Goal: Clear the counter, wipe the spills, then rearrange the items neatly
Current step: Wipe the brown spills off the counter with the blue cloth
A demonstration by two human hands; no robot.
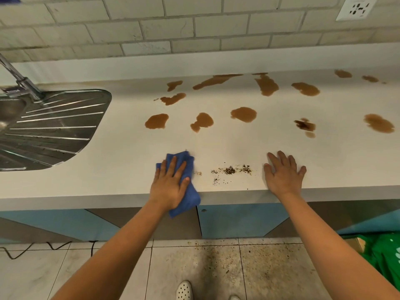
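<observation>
The white counter (121,161) carries several brown liquid spills (243,114) across its middle and back. Dark crumbs (230,170) lie near the front edge between my hands. My left hand (170,184) presses flat on a blue cloth (188,198) at the front edge, fingers straight; part of the cloth hangs over the edge. My right hand (283,174) rests flat on the bare counter, fingers spread, to the right of the crumbs and holding nothing.
A steel sink drainboard (54,126) with a faucet (21,80) sits at the left. A tiled wall with a socket (357,7) stands behind. Crumbs dot the floor tiles (216,256) below. A green bag (385,256) lies on the floor at the right.
</observation>
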